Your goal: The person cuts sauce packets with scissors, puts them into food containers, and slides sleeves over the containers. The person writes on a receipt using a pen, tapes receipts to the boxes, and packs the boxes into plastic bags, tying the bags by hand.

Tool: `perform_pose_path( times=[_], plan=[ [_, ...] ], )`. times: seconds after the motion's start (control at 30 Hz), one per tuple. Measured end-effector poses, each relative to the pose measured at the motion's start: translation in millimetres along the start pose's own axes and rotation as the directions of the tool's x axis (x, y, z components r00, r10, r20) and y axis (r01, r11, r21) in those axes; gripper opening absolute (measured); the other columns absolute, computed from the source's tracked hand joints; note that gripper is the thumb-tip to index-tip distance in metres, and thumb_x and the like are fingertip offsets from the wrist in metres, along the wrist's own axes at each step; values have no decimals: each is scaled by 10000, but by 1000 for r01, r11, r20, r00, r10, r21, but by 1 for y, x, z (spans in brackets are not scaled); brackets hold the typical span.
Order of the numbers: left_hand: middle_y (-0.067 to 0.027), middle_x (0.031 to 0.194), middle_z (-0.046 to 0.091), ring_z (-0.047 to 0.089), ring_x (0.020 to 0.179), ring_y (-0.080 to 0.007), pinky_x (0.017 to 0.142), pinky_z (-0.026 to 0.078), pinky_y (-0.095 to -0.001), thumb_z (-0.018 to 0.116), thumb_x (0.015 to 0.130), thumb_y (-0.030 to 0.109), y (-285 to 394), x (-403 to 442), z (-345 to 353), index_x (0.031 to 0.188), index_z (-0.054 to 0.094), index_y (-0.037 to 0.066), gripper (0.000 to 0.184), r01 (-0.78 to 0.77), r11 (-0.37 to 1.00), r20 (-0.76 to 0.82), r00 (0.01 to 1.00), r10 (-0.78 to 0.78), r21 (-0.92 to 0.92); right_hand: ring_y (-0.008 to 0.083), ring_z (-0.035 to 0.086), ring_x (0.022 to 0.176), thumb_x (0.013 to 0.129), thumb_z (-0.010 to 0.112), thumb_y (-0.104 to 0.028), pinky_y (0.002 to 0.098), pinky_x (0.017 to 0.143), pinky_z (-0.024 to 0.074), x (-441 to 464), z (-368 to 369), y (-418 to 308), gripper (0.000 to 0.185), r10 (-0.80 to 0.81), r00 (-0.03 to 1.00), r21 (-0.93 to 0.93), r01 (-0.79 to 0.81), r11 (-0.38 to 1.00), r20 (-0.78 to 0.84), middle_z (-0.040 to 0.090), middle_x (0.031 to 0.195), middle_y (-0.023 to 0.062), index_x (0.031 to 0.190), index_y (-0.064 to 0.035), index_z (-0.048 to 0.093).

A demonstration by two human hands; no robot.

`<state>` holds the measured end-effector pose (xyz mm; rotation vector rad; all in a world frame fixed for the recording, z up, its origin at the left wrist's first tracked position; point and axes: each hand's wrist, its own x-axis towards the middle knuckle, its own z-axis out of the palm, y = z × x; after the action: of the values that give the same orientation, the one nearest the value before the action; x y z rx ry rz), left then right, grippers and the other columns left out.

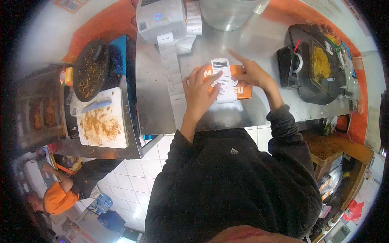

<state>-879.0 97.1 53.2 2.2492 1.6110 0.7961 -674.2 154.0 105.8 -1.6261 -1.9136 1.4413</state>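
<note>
An orange box (244, 94) with white lettering lies on the steel table in front of me. Across its top runs a white printed receipt (226, 96), whose lower end hangs over the near edge of the box. My left hand (198, 92) rests on the left part of the box, fingers spread, with fingertips on the receipt. From the right comes my right hand (256, 75), its index finger stretched out above the box and its other fingers bent against the receipt's right edge. Neither hand is wrapped round anything.
A label printer (161, 18) at the back left feeds a long paper strip (172, 69). Behind is a metal pot (227, 14). A black container with yellow shreds (320, 60) stands right. Left are a cutting board (117, 125), a knife (96, 106) and a person in orange (60, 198).
</note>
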Motion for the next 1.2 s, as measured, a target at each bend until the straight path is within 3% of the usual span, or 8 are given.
perform_pose_path(
  times=[0.3, 0.43, 0.47, 0.57, 0.73, 0.97, 1.03, 1.2],
  plan=[
    [-101, 1386, 407, 337, 1278, -281, 1027, 239, -466, 685, 751, 238, -4, 1, 0, 1262, 553, 215, 528, -83, 996, -35, 996, 83, 17, 312, 614, 726, 713, 726, -491, 395, 721, 480, 15, 38, 30, 833, -378, 737, -643, -100, 759, -560, 523, 1007, 178, 1413, -251, 344],
    [-258, 1437, 272, 235, 1353, -380, 1103, 201, -453, 787, 681, 199, -21, -5, 10, 1408, 267, 0, 915, 107, 939, -164, 972, -168, -327, 197, 590, 866, 866, 600, -439, 343, 734, 485, 6, 39, 73, 652, 44, 606, 10, -60, 998, -794, 514, 1052, 155, 1349, -54, 393],
    [-217, 1457, 249, 262, 1342, -336, 1093, 238, -447, 759, 740, 246, -35, -8, 17, 1420, 218, -10, 906, 222, 865, -107, 948, -299, -450, 133, 541, 959, 896, 570, -428, 327, 733, 484, 3, 37, 85, 620, 257, 861, 432, -49, 901, -439, 527, 1106, 123, 1307, 9, 411],
    [-114, 1259, 497, 506, 1136, -194, 943, 428, -332, 581, 895, 238, -45, -23, 26, 1351, 376, 7, 550, 533, 237, 450, 831, -327, -812, 199, 477, 1131, 914, 542, -419, 338, 957, 404, -23, 92, 83, 717, -79, 856, 415, 326, 849, -511, 489, 1280, 125, 1432, -31, 235],
    [-133, 1310, 444, 471, 1172, -253, 923, 450, -409, 590, 870, 234, 40, -48, 30, 1377, 330, 23, 608, 638, 292, 578, 770, -272, -713, 268, 289, 1340, 909, 527, -458, 355, 1082, 274, -131, 87, 111, 804, -14, 870, 628, 367, 686, -494, 308, 1437, 209, 1454, -5, 147],
    [-138, 1283, 470, 482, 1168, -236, 965, 412, -369, 575, 874, 172, 223, -74, 72, 1353, 341, 3, 559, 446, 532, 594, 793, 138, -720, 282, 327, 1322, 895, 567, -419, 356, 1082, 276, -335, 70, 156, 812, 356, 520, 594, 417, 688, -777, 358, 1402, 226, 1448, 9, 156],
    [-141, 1331, 420, 443, 1202, -250, 1001, 368, -381, 575, 864, 97, 307, -89, 95, 1407, 273, 8, 628, 647, 314, 719, 611, 331, -695, 279, 312, 1331, 897, 566, -415, 359, 1088, 265, -412, 65, 182, 811, 425, 384, 560, 387, 732, -820, 344, 1412, 225, 1450, 6, 148],
    [-110, 1261, 472, 478, 1138, -197, 964, 377, -317, 610, 845, 87, 462, -150, 165, 1380, 319, 14, 614, 499, 467, 668, 379, 640, -730, 262, 298, 1335, 912, 564, -353, 364, 1086, 263, -566, 90, 225, 777, 564, -104, 468, 446, 762, -819, 295, 1442, 203, 1453, 2, 135]
  ],
)
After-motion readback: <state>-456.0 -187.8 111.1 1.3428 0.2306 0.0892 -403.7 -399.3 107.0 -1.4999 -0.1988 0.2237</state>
